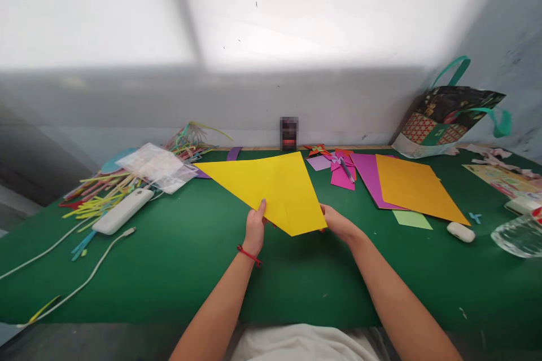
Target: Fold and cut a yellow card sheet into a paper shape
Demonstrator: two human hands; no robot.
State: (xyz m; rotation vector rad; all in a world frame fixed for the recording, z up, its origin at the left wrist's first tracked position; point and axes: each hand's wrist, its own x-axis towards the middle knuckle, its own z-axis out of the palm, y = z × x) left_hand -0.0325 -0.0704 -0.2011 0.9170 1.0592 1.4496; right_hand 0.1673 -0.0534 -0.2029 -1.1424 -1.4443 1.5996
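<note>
A large sheet of yellow paper [271,186] is held up a little above the green table, its long point reaching to the left. My left hand [255,228] grips its lower left edge, the thumb lying on top and the fingers mostly beneath. At the right edge, my right hand [334,223] holds the paper near its lower right corner. Most of that hand's fingers are hidden behind the sheet. Faint crease lines run across the yellow surface. A red string bracelet [249,255] circles my left wrist.
Purple paper [368,180] and orange paper [417,186] lie to the right, near a white earphone case [460,232] and a clear plastic bottle [519,234]. Leftward are paper strips [95,203], a white power bank [122,211] and a cable [97,271]. A patterned bag [444,118] stands behind.
</note>
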